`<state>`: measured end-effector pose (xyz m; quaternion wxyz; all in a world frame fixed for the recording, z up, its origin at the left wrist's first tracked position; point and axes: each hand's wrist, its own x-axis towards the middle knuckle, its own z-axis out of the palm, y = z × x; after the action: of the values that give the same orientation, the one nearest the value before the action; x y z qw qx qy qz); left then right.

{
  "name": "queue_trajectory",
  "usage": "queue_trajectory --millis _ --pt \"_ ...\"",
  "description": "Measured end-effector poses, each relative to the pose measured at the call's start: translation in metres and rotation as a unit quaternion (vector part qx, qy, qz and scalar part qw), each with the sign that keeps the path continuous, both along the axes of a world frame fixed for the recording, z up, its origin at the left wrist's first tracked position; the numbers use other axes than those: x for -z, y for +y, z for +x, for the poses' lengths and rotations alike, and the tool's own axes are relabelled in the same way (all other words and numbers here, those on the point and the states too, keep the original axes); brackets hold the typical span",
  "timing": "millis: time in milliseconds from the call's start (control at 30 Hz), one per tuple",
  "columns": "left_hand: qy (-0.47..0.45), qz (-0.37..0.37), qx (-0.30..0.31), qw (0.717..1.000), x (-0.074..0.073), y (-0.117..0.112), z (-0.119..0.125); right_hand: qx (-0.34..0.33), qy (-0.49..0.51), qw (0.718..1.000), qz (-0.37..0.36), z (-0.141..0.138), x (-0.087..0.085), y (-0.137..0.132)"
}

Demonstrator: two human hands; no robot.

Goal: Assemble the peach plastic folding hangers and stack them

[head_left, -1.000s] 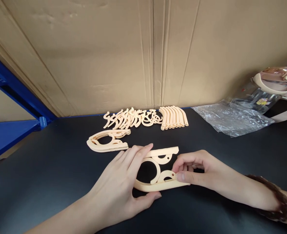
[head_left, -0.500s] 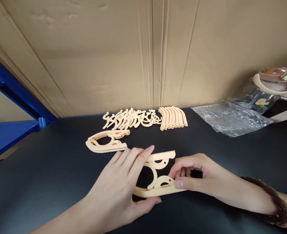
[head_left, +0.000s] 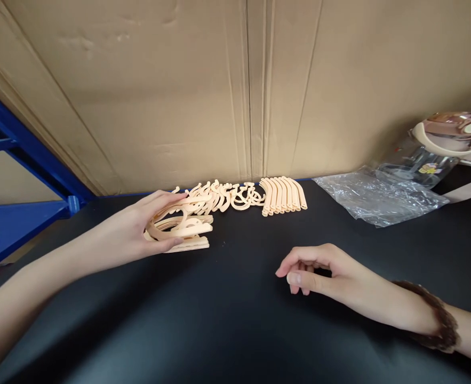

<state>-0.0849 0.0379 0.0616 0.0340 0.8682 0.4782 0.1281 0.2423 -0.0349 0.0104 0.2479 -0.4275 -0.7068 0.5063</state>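
Observation:
My left hand (head_left: 139, 229) reaches out to the left and grips a folded peach plastic hanger (head_left: 181, 226), holding it on top of a small stack of the same folded hangers (head_left: 191, 244) on the black table (head_left: 227, 320). My right hand (head_left: 319, 272) rests on the table at the middle right, fingers loosely curled with nothing in them. Behind the stack lies a row of loose peach hook pieces (head_left: 223, 194). To their right is a row of curved peach arm pieces (head_left: 284, 194).
A cardboard wall (head_left: 235, 90) stands along the table's back edge. A crumpled clear plastic bag (head_left: 375, 197) and a clear jug with a beige lid (head_left: 443, 141) lie at the back right. A blue metal rack frame (head_left: 15, 176) is at the left.
Both hands were pressing a hanger together at the table's middle. My left hand has carried it back left onto the stack; my right hand let go and stayed put.

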Motion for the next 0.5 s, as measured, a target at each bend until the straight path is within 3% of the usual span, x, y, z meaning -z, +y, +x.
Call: queue_trajectory --millis 267,500 --pt "-0.028 -0.008 -0.008 1.0 0.018 0.007 -0.011 -0.002 -0.017 1.0 -0.005 -0.001 -0.006 0.0" --pt "-0.002 -0.026 -0.004 1.0 0.027 0.013 -0.022 -0.014 -0.006 1.0 0.004 0.002 0.005 0.003"
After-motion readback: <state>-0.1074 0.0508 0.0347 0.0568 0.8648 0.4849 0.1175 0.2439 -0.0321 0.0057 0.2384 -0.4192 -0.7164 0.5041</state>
